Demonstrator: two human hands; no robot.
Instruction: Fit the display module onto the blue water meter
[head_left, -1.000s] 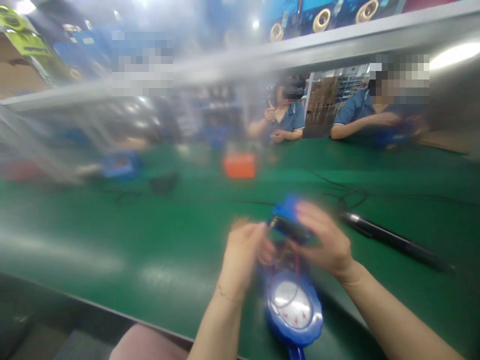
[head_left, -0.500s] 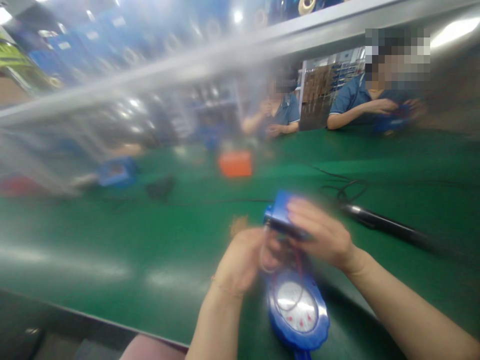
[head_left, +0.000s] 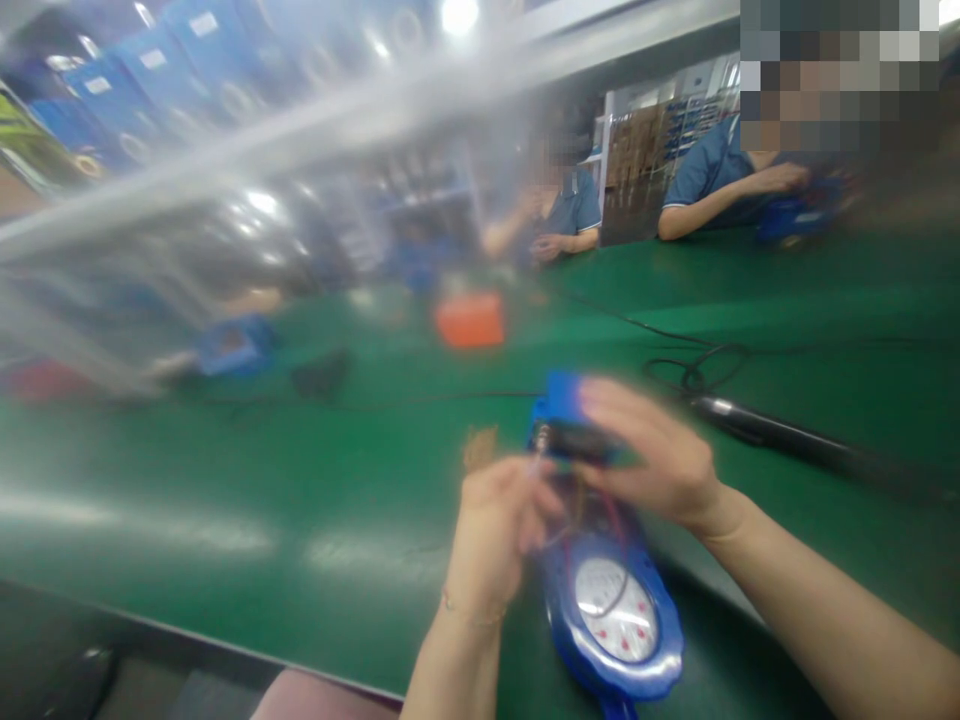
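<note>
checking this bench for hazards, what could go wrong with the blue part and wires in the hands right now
The right hand holds the small blue part above the blue round housing; thin wires join them, so a tug might strain them. The left hand pinches near those wires and could snag one. The black tool lies near the right forearm and might get knocked.

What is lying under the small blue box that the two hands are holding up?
Under the small blue box lies a blue round-faced shell on the green table; thin wires run between them. The hands hide their ends.

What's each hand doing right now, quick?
Left hand: closed, pinching at wires by the blue part.
Right hand: gripping the blue part above the blue shell.
</note>
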